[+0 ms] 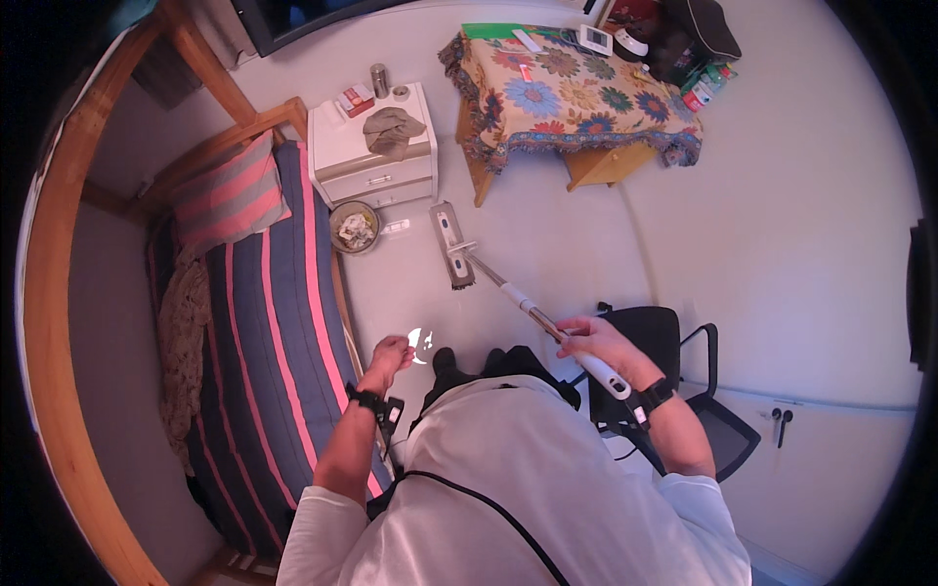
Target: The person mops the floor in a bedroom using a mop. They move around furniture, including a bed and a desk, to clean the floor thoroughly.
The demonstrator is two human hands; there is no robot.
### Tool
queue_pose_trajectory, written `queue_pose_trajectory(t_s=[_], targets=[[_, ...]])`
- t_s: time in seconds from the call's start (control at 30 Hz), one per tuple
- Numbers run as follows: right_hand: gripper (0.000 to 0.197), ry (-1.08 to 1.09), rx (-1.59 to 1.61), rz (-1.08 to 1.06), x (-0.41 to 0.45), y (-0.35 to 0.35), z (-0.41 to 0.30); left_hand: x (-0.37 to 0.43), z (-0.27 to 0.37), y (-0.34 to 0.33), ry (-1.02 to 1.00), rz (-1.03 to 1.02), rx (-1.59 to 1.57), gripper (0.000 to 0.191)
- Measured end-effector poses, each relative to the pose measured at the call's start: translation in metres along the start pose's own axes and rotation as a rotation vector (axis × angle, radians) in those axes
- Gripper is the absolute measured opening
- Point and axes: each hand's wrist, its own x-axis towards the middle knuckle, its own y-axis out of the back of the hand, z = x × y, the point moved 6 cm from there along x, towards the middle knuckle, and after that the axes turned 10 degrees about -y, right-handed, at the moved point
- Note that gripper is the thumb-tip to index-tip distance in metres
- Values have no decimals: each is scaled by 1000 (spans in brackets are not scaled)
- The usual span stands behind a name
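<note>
My right hand point(597, 346) grips the handle point(522, 299) of a flat mop near its white upper end. Its shaft slants away to the left, down to the rectangular mop head point(445, 231), which lies on the pale floor point(546, 227) with a dark fringe showing along its edge. Beside the bed, my left hand point(393, 359) hangs with curled fingers, and nothing shows in it. A bright white patch, probably glare, shows on the floor just right of that hand. Both wrists wear black straps with small devices.
To the left stands a wooden bunk bed with striped bedding point(278, 329). A waste bin point(335, 233) holding rubbish sits by a white nightstand point(341, 152). Ahead is a desk under a floral cloth point(579, 95). A black office chair point(645, 329) stands close on my right, before white cabinets point(828, 454).
</note>
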Motion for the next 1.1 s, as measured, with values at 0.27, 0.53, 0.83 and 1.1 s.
queue_pose_trajectory(t_s=[0.27, 0.53, 0.83, 1.1], targets=[[49, -285, 52, -103, -7, -7, 109, 67, 22, -158, -99, -472, 386, 28], [64, -443, -27, 77, -74, 33, 163, 81, -47, -285, 386, -320, 241, 60], [58, -246, -182, 384, -83, 75, 95, 154, -69, -363, 538, 113, -153, 36], [54, -213, -70, 373, -84, 121, 2, 171, -21, -407, 599, -8, -453, 36]])
